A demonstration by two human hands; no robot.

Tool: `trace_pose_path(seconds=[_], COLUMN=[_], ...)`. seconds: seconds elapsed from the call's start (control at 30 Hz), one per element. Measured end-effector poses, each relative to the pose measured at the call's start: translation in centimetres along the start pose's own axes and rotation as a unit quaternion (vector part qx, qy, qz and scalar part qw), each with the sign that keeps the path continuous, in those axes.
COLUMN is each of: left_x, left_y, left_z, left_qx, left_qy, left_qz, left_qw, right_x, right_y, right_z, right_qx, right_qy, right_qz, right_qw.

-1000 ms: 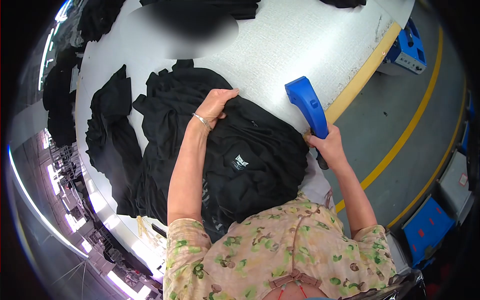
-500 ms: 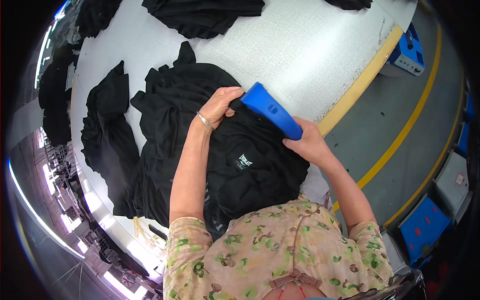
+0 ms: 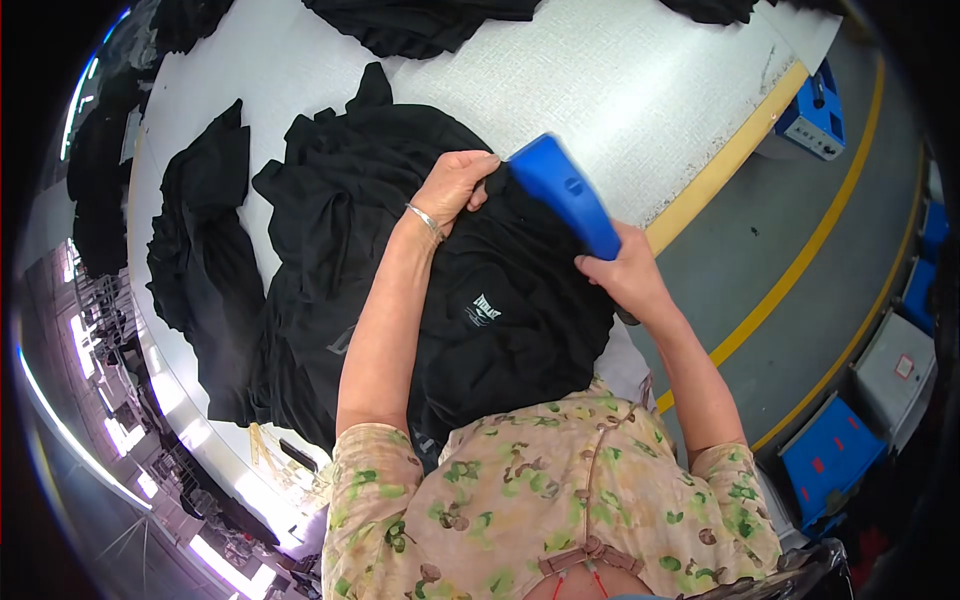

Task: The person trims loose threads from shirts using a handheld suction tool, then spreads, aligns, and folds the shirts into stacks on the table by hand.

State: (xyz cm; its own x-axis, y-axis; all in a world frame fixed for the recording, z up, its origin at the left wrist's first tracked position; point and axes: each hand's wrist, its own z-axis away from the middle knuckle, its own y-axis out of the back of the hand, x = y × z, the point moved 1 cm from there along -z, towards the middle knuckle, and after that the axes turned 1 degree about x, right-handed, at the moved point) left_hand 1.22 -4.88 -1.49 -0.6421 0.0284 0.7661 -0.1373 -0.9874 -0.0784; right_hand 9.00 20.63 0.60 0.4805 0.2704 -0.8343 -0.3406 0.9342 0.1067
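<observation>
Black garments (image 3: 500, 350) lie heaped on the white table in front of me, a small white printed logo showing near the middle. With fingertips closed, my left hand (image 3: 455, 190) pinches the cloth at the pile's far right edge. My right hand (image 3: 628, 270) is wrapped round the lower end of a blue handheld device (image 3: 565, 190) with a wide, flat head. That head is close beside my left fingertips and overlaps the garment's edge in this view.
Another black garment (image 3: 212, 240) lies to the left, and more dark cloth (image 3: 420, 25) sits at the far side of the white table (image 3: 600, 90). Past its yellowish edge (image 3: 725, 155), a blue machine (image 3: 815, 115) stands on the grey floor. Blue and grey bins (image 3: 830, 455) are at right.
Both hands and the blue device have shifted slightly up and to the right. My left hand still pinches the cloth, and the device's head has turned a little.
</observation>
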Motion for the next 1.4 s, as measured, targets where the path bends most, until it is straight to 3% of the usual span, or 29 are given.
trace_pose_path(seconds=[0.13,0.23,0.37,0.5,0.6,0.8,0.9,0.93,1.07,1.2,1.3,1.33,1.4], left_x=[-0.5,-0.7,-0.5,0.1,-1.1,-5.2,-6.6,-7.2,-7.6,-8.9,-9.2,-9.0,-8.4], left_y=[0.1,0.5,0.4,-1.9,-1.4,-3.4,-4.9,-5.5,-8.1,-9.4,-9.3,-9.3,-8.8], left_z=[-0.5,-0.5,-1.2,1.4,3.9,9.8,12.2,12.7,13.7,14.1,15.2,15.7,17.2], left_qx=[0.008,0.008,0.014,0.110,0.095,0.046,0.069,0.071,0.126,0.138,0.080,0.096,0.140], left_qy=[-0.007,-0.002,0.016,-0.079,-0.183,-0.253,-0.256,-0.245,-0.241,-0.318,-0.204,-0.240,-0.150], left_qz=[0.009,0.011,0.003,-0.021,-0.125,-0.331,-0.430,-0.421,-0.462,-0.487,-0.450,-0.450,-0.382], left_qw=[1.000,1.000,1.000,0.991,0.970,0.908,0.863,0.871,0.844,0.802,0.866,0.855,0.901], right_x=[0.1,-0.1,0.9,0.9,1.1,2.1,2.6,3.1,3.5,3.7,3.9,4.0,4.2], right_y=[-0.2,-0.2,-0.5,1.2,3.7,3.7,4.0,4.3,4.9,4.0,3.2,3.1,2.9], right_z=[-0.1,-0.1,-0.9,0.3,2.7,6.7,7.3,7.4,7.3,7.5,7.5,7.5,7.3], right_qx=[-0.002,0.020,-0.012,0.074,0.026,-0.106,-0.002,0.025,0.052,0.045,0.048,0.047,0.041], right_qy=[0.012,-0.034,0.028,-0.001,-0.003,0.022,0.005,-0.010,-0.047,-0.039,-0.032,-0.028,-0.022], right_qz=[0.029,-0.064,0.003,-0.110,-0.038,0.200,0.069,-0.005,-0.064,-0.094,-0.117,-0.125,-0.138], right_qw=[0.999,0.997,1.000,0.991,0.999,0.974,0.998,1.000,0.995,0.994,0.991,0.991,0.989])
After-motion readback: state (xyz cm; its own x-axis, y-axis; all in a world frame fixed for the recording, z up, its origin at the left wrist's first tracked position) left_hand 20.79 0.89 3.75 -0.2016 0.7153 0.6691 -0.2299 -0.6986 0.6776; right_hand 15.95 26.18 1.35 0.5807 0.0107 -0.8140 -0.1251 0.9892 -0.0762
